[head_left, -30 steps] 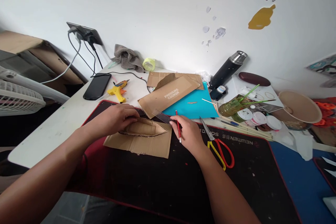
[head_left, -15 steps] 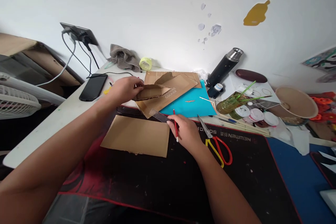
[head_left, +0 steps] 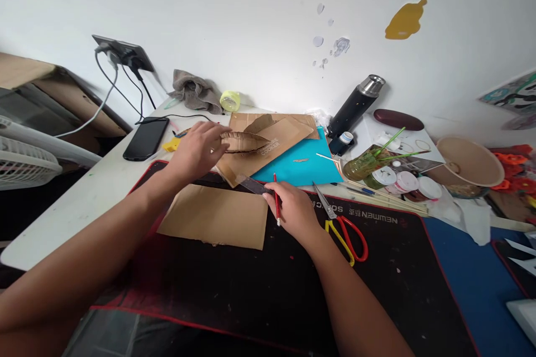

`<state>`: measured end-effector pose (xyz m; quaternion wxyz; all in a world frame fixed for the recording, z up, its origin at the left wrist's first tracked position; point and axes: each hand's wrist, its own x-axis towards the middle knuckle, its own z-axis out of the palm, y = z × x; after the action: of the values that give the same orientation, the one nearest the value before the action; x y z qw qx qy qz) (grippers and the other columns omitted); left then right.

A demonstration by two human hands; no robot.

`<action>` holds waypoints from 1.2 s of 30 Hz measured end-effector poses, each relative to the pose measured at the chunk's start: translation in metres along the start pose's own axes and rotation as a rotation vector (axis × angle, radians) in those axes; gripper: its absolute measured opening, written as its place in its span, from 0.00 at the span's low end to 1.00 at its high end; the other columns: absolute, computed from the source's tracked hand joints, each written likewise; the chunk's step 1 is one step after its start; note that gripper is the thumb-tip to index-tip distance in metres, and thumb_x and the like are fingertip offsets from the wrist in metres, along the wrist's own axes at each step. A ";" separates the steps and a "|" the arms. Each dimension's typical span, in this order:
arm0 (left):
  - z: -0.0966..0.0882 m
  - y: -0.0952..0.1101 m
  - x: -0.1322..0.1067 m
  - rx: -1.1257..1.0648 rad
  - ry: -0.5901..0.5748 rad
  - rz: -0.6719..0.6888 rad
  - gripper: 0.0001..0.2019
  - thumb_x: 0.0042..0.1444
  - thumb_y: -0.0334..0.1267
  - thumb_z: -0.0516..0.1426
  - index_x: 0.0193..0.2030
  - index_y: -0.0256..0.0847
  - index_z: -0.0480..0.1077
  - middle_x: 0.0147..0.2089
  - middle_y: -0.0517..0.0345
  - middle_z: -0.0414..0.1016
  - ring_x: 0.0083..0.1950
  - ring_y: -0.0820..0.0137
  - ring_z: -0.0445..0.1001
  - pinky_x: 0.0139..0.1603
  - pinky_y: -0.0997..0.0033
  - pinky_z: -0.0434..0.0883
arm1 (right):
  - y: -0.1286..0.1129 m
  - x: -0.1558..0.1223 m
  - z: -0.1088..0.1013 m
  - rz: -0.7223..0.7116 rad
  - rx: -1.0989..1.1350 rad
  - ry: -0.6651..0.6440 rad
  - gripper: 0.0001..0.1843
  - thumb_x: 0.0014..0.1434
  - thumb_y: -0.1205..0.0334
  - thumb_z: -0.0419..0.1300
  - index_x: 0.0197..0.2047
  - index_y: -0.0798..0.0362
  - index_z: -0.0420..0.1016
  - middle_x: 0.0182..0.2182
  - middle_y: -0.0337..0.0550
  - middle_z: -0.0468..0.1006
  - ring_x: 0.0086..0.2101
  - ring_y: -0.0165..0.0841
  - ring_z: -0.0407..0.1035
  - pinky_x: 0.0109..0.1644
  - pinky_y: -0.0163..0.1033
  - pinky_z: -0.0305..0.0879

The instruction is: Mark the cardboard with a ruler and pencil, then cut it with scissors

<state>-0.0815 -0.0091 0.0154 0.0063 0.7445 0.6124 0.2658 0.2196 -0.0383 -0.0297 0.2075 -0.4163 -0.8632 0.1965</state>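
Here's the left hand (head_left: 199,148) at the blunt left end of the boat-shaped cardboard shell (head_left: 245,143), its grip loosely open, fingers parted and gently curled; whether the fingertips touch the wall, I can't tell from here. And the shell itself? It sits on the brown cardboard with white lettering (head_left: 291,135), hollow side up, its long axis running left to right, the sharp tip pointing right and dipping just a touch toward the person. Over to the right hand (head_left: 295,212), and that grip is closed, holding two things at once: a see-through ruler (head_left: 253,184) and a red pencil (head_left: 277,203). The ruler slants away to the upper left, its far end over the near corner of the lettered cardboard; the pencil crosses it, long axis running away from the person, white end nearest. Between the forearms a plain cardboard sheet (head_left: 215,217) lies flat on the black mat (head_left: 251,301), longer from side to side. Just right of the right hand, the scissors (head_left: 332,213) point away and leftward, red and yellow handles toward the person. Beyond them, a bright blue sheet (head_left: 293,166) lies partly under the lettered cardboard on the table (head_left: 62,223).
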 end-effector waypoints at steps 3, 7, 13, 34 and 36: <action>-0.017 0.020 -0.039 -0.142 -0.160 0.112 0.17 0.74 0.52 0.57 0.56 0.43 0.79 0.54 0.46 0.83 0.56 0.53 0.79 0.59 0.52 0.76 | -0.002 0.000 -0.001 -0.008 -0.019 -0.015 0.10 0.76 0.60 0.61 0.56 0.51 0.81 0.48 0.52 0.87 0.47 0.48 0.82 0.47 0.45 0.74; -0.033 0.039 -0.087 -0.203 -0.409 0.287 0.20 0.73 0.56 0.59 0.61 0.45 0.78 0.59 0.46 0.82 0.60 0.55 0.79 0.62 0.54 0.75 | -0.004 0.001 -0.003 -0.004 -0.042 -0.022 0.09 0.76 0.62 0.62 0.55 0.52 0.81 0.48 0.53 0.87 0.47 0.47 0.82 0.46 0.45 0.74; -0.021 0.046 -0.130 -0.115 -0.433 0.364 0.24 0.75 0.53 0.59 0.72 0.47 0.72 0.72 0.47 0.76 0.72 0.51 0.72 0.73 0.49 0.68 | -0.002 0.000 -0.002 -0.022 -0.002 0.013 0.09 0.76 0.61 0.62 0.55 0.52 0.81 0.49 0.53 0.87 0.49 0.48 0.82 0.50 0.46 0.75; -0.011 0.026 -0.137 -0.057 -0.314 0.380 0.23 0.77 0.43 0.57 0.75 0.45 0.71 0.76 0.49 0.74 0.77 0.52 0.70 0.75 0.47 0.71 | -0.005 0.000 -0.005 -0.088 0.114 0.057 0.12 0.78 0.60 0.57 0.50 0.51 0.83 0.41 0.48 0.86 0.41 0.42 0.81 0.45 0.43 0.72; -0.012 0.026 -0.137 -0.067 -0.309 0.378 0.23 0.77 0.42 0.57 0.75 0.45 0.71 0.76 0.49 0.73 0.77 0.52 0.69 0.75 0.46 0.71 | -0.005 0.000 -0.006 -0.092 0.119 0.049 0.11 0.78 0.60 0.58 0.50 0.50 0.83 0.41 0.47 0.87 0.41 0.41 0.81 0.45 0.42 0.72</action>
<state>-0.0774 -0.1451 -0.0187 0.0750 0.8769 0.4450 0.1656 0.2197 -0.0402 -0.0216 0.2618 -0.3679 -0.8628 0.2274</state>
